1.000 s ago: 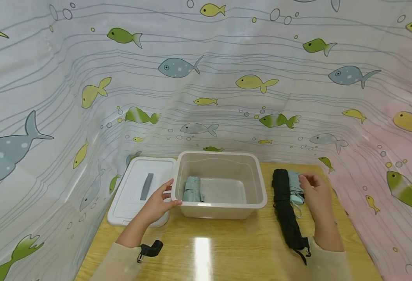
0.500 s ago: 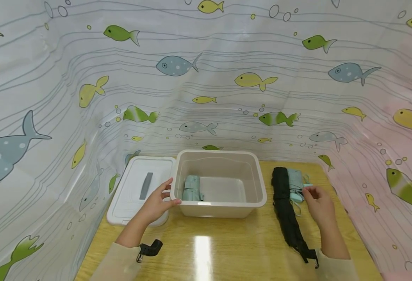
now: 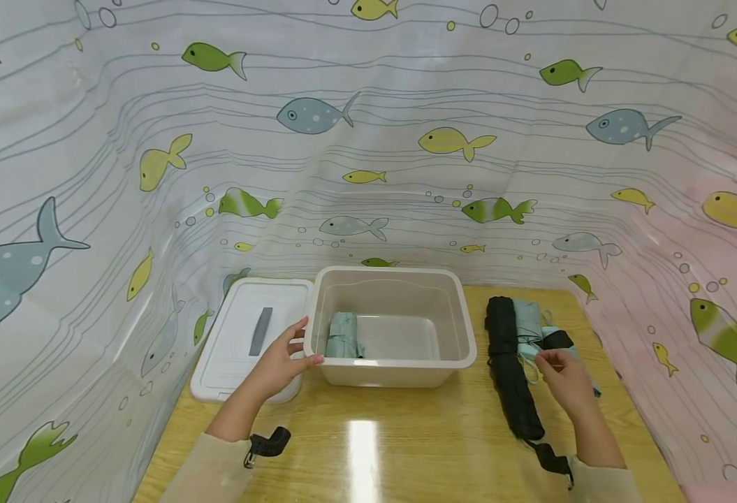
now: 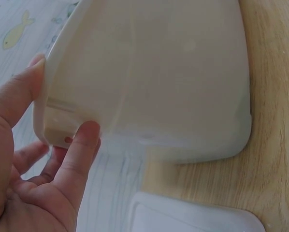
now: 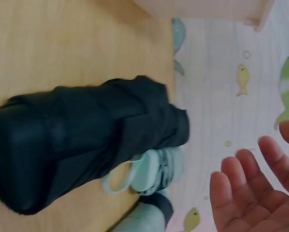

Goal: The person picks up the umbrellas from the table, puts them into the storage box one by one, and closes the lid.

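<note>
My left hand (image 3: pixel 280 363) grips the left rim of a beige plastic storage bin (image 3: pixel 387 377); in the left wrist view the thumb (image 4: pixel 23 92) lies on the rim with fingers beneath it. A pale teal folded bundle (image 3: pixel 343 335) lies inside the bin at its left. My right hand (image 3: pixel 566 381) hovers by several folded umbrellas at the right, holding nothing; its fingers look loosely bent in the right wrist view. Closest to the bin is a black umbrella (image 3: pixel 511 377). Beside it lies a pale teal umbrella (image 3: pixel 527 321), then a teal one with a black band (image 3: pixel 557 340), partly behind the hand.
A white lid (image 3: pixel 232 349) with a grey handle (image 3: pixel 261 332) lies left of the bin. Everything stands on a wooden table (image 3: pixel 418 440). A fish-patterned sheet (image 3: pixel 399 202) hangs behind and along both sides.
My right hand has come toward me from over the teal umbrella, leaving it and the black-banded one more exposed. My left hand keeps its grip on the bin.
</note>
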`<state>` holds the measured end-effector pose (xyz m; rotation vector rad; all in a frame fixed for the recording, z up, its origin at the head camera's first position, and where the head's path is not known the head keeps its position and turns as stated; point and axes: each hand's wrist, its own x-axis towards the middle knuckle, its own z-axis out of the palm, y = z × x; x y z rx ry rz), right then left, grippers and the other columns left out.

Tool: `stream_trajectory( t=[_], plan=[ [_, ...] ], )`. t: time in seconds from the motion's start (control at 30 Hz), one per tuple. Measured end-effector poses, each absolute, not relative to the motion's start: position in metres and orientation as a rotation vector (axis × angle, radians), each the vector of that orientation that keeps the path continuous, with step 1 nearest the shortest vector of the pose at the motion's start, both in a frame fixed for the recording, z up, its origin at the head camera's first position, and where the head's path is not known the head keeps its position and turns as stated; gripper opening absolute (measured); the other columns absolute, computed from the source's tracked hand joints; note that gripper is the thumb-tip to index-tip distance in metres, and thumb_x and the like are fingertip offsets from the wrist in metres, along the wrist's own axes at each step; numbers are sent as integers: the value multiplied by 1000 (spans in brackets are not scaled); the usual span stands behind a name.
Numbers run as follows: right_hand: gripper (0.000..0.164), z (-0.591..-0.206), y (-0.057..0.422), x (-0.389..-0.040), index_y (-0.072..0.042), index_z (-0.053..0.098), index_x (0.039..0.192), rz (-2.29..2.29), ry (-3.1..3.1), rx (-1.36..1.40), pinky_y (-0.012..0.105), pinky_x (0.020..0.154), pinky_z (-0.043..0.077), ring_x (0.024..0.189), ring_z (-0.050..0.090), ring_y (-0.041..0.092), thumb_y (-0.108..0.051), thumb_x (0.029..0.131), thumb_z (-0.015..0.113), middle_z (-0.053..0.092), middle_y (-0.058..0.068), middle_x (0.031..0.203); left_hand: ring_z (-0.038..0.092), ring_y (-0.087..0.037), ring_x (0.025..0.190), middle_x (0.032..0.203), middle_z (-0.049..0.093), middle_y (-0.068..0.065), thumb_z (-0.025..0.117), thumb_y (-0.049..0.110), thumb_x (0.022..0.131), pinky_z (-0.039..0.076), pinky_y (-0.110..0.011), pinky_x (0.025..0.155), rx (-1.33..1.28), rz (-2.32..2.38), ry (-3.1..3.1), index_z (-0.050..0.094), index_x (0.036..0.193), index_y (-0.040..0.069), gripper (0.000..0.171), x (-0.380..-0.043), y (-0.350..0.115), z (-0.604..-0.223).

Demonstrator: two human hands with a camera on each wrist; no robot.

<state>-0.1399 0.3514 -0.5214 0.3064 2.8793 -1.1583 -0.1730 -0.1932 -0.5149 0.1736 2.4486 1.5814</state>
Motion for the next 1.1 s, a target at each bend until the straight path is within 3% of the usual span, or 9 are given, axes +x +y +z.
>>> stream_trajectory(
  t=[0.23,0.4,0.67,1.1],
  plan=[
    [46,-538,357,-140,4,56,124,-1164,2780,234,35,69,52,93,65,36,-37,104,54,63,22,114,47,-40,133,148,41,-20,79,29,88,48,-51,100,167,1591,2444,23,160,14,93,-173,-194,-514],
    [40,-551,362,-141,7,55,122,-1138,2733,218,37,74,55,98,64,35,-28,103,58,62,24,117,47,-39,134,149,40,-19,79,31,88,48,-50,101,155,1592,2428,22,161,15,94,-172,-194,-515],
    [35,-569,367,-143,9,55,117,-1156,2671,233,37,70,55,87,63,28,-21,101,62,61,22,108,49,-39,133,147,42,-19,79,28,88,49,-49,100,166,1609,2432,24,160,14,92,-172,-191,-514],
    [56,-588,366,-147,13,47,128,-1095,2648,276,46,76,55,94,63,36,-30,98,65,59,31,112,51,-38,130,146,43,-20,80,28,87,50,-49,99,171,1613,2441,24,160,12,93,-173,-192,-515]
  ],
)
